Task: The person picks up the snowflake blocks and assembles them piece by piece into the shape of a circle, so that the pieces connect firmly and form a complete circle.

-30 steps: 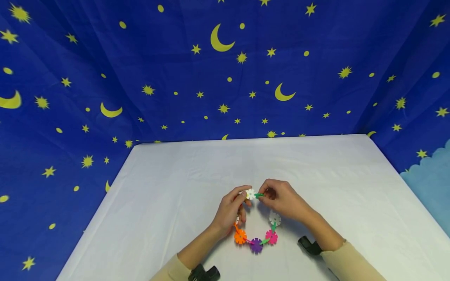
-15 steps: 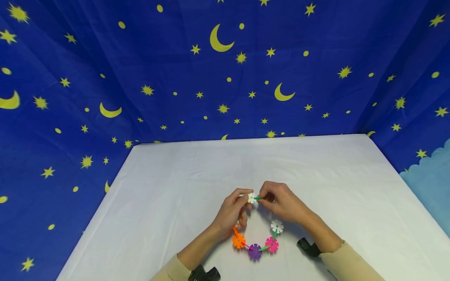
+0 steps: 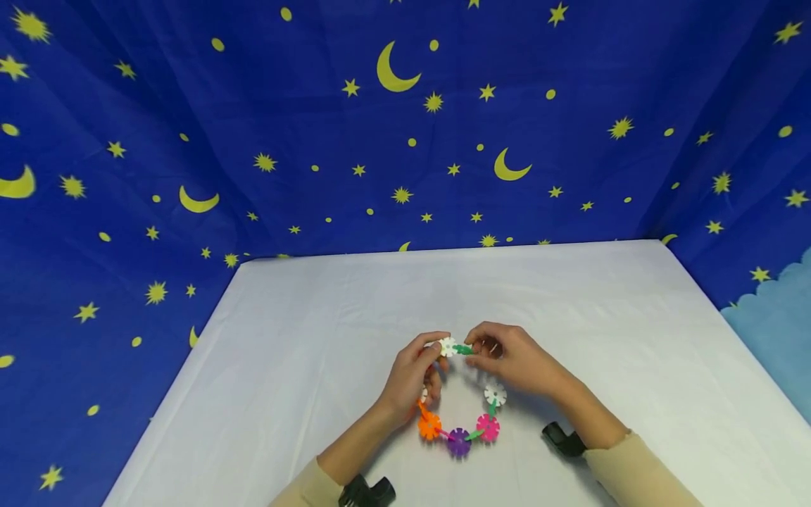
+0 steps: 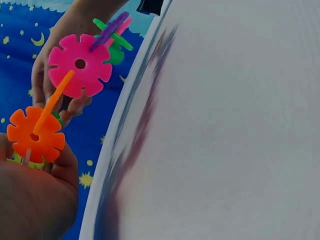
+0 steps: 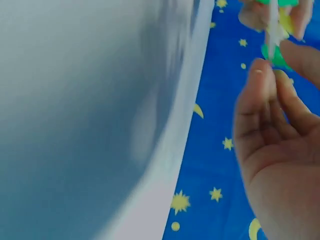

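A chain of interlocking flower-shaped plastic discs hangs from my left hand point(image 3: 408, 380), which pinches a white disc point(image 3: 448, 347) at its upper end. Slotted beside that white disc is a green disc point(image 3: 464, 349), seen nearly edge-on; the fingertips of my right hand point(image 3: 519, 359) pinch its outer side. Lower in the loop come an orange disc point(image 3: 429, 426), a purple disc point(image 3: 459, 442) and a pink disc point(image 3: 488, 427). Another white disc point(image 3: 495, 394) ends the right side, below my right hand. In the left wrist view, a bright orange disc point(image 4: 35, 135) hangs by the left palm.
A white cloth covers the table point(image 3: 329, 310). Behind and beside it hangs a blue curtain point(image 3: 342, 127) with yellow stars and moons. Black wrist devices point(image 3: 562, 440) sit below both forearms, near the beige sleeves point(image 3: 633, 465).
The hanging chain dips toward the front edge, then rises back again. Both hands lower slightly and lift with it, and more of the green disc now shows between them.
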The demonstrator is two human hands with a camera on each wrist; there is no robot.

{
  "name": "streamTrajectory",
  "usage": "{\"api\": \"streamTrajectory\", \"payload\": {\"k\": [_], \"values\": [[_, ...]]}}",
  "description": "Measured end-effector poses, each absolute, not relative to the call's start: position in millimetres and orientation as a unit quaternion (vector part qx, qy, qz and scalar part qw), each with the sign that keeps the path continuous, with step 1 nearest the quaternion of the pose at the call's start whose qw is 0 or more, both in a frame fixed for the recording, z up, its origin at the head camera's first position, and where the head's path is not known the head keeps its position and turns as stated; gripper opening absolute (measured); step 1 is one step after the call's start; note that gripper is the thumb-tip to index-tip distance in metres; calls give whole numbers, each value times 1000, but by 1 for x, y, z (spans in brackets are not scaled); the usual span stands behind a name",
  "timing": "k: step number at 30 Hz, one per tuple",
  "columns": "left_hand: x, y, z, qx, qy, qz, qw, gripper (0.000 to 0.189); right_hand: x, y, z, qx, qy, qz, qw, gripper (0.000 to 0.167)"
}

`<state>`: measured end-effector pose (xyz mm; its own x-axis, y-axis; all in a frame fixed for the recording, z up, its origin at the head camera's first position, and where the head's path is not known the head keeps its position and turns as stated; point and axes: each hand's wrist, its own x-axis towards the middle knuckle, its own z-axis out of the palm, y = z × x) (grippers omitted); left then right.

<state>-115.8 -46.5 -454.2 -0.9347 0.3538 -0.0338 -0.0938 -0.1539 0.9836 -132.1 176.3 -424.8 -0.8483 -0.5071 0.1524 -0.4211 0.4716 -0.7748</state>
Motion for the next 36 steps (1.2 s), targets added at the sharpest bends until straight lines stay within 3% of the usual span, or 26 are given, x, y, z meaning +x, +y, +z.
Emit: {"api": "streamTrajectory", "payload": {"k": [10, 16, 29, 36], "values": [[-122, -55, -453, 87, 627, 765, 120, 45, -140, 202, -425, -267, 828, -447, 207, 25], [-123, -57, -453, 86, 623, 770, 104, 39, -141, 208, -426, -264, 794, -463, 293, 18], [-122, -55, -452, 91, 628, 766, 108, 44, -144, 205, -430, -249, 757, -541, 267, 17], [-121, -54, -451, 96, 630, 762, 115, 36, -142, 197, -430, -236, 761, -552, 243, 20]]}}
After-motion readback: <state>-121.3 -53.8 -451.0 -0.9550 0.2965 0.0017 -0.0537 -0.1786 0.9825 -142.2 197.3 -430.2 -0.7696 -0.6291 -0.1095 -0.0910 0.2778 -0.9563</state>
